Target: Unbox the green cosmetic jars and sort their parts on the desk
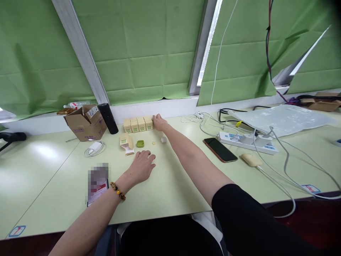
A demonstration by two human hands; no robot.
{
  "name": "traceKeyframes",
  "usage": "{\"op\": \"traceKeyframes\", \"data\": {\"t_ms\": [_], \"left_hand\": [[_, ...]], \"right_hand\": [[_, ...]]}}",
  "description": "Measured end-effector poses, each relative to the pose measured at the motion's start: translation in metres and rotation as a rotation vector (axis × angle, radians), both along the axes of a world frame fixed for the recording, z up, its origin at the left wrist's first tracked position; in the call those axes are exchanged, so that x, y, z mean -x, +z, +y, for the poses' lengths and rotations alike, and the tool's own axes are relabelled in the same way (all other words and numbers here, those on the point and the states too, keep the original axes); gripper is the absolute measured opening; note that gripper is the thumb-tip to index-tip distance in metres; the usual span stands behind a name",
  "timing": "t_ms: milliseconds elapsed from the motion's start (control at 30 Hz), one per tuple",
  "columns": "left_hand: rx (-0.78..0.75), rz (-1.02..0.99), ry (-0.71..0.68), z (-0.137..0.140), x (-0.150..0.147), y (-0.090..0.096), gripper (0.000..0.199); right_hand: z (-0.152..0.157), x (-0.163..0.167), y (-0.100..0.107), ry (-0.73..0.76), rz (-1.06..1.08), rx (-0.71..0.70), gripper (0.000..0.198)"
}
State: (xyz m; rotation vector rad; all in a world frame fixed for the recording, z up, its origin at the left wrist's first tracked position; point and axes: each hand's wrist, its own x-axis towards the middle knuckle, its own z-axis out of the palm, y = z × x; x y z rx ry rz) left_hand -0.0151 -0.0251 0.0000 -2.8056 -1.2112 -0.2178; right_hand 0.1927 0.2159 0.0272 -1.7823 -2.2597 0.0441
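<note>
My left hand lies on the table with its fingers spread and nothing in it. Farther out, my right hand touches the right end of a row of small cream boxes, its fingers slightly bent. No finger crosses the end box's front; the fingers' far side is hidden. Between my hands and the row lie a small green tray-like piece, a tiny yellowish piece and a small white cube-like piece. An opened cream box rests on its side, its white flap toward me.
At the left are a cardboard box, a black cylinder, a white charger with cable and a partly blurred phone-like device. To the right lie a phone, a power strip, a cream rounded case, loose cables and clear plastic wrap.
</note>
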Motion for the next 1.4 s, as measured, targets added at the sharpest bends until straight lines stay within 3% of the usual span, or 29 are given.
{"op": "traceKeyframes", "data": {"t_ms": [333,500,567,633,767,900,1067,1233,1400], "left_hand": [[-0.007,-0.020,-0.007,-0.002,0.002,0.003,0.025],[-0.009,-0.075,-0.017,0.002,0.004,0.003,0.024],[-0.049,-0.170,0.003,0.005,0.006,0.003,0.023],[-0.107,-0.311,0.047,0.010,0.008,0.003,0.024],[-0.157,-0.574,0.108,0.019,0.012,0.005,0.030],[0.030,-0.699,0.123,0.022,0.015,0.002,0.052],[0.440,-0.666,0.023,0.018,0.016,-0.002,0.072],[0.607,-0.851,-0.015,0.018,0.009,-0.001,0.059],[0.817,-1.168,0.057,0.028,0.009,0.001,0.067]], "right_hand": [[-0.017,-0.021,0.003,-0.133,0.206,-0.010,0.040],[-0.040,-0.042,0.020,-0.156,0.351,-0.104,0.044],[-0.061,-0.046,0.029,-0.114,0.431,-0.152,0.049],[-0.093,-0.048,0.034,0.027,0.622,-0.204,0.054],[-0.177,-0.043,0.021,0.206,0.735,-0.190,0.064],[-0.239,-0.029,-0.012,0.267,0.753,-0.025,0.065],[-0.251,-0.016,-0.043,0.290,0.721,0.065,0.070],[-0.241,-0.017,-0.044,0.323,0.966,0.151,0.068],[-0.235,-0.014,-0.030,0.342,1.322,0.391,0.064]]}}
